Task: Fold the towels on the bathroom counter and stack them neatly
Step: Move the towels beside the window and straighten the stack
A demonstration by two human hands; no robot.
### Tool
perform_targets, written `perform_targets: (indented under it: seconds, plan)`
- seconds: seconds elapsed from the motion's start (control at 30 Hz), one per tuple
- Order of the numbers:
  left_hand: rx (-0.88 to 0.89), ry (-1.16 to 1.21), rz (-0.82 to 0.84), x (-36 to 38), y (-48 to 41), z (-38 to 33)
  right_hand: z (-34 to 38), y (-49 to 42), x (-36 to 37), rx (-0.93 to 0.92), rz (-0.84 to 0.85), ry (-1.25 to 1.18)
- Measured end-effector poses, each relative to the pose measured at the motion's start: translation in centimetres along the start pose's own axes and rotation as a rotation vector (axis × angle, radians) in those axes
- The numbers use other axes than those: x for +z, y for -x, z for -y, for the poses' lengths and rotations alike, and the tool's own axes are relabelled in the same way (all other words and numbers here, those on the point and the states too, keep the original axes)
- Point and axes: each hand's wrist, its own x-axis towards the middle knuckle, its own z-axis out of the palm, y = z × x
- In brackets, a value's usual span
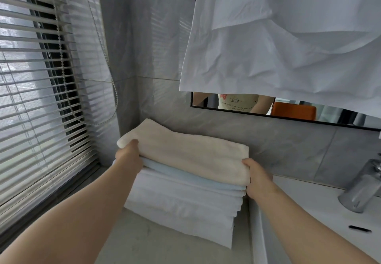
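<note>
The folded cream towel (185, 152) is held atop the stack of white towels (181, 208) on the worktop (144, 243), its ends clasped in the grip of the left hand (128, 157) and right hand (257, 179). It is judged soft and light, best supported beneath both ends

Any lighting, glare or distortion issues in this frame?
Head view: daylight through the blinds lights the scene from the left; slat reflections streak the glossy wall tiles; wide-angle bends the blinds near the edge; the cream towel is sharp, the faucet at the right looks slightly soft.
</note>
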Motion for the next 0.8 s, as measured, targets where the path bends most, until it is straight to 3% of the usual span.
perform_targets:
  seconds: [0.13,0.27,0.47,0.7,0.8]
  plan:
    - [-0.042,0.043,-0.055,-1.0,0.0,-0.5,-0.2,0.1,0.0,0.054,0.111,0.059]
    - [-0.002,-0.100,-0.081,-1.1,-0.6,0.4,0.3,0.5,-0.2,0.116,0.273,0.225]
    - [-0.007,-0.039,-0.047,-0.9,-0.2,-0.8,0.5,0.2,-0.2,0.078,0.256,0.223]
    - [-0.156,0.091,-0.203,-0.8,2.1,1.8,0.8,1.7,-0.7,0.148,0.357,0.309]
    - [-0.171,0.139,-0.121,0.1,3.1,2.5,0.7,2.4,-0.5,0.156,0.343,0.345]
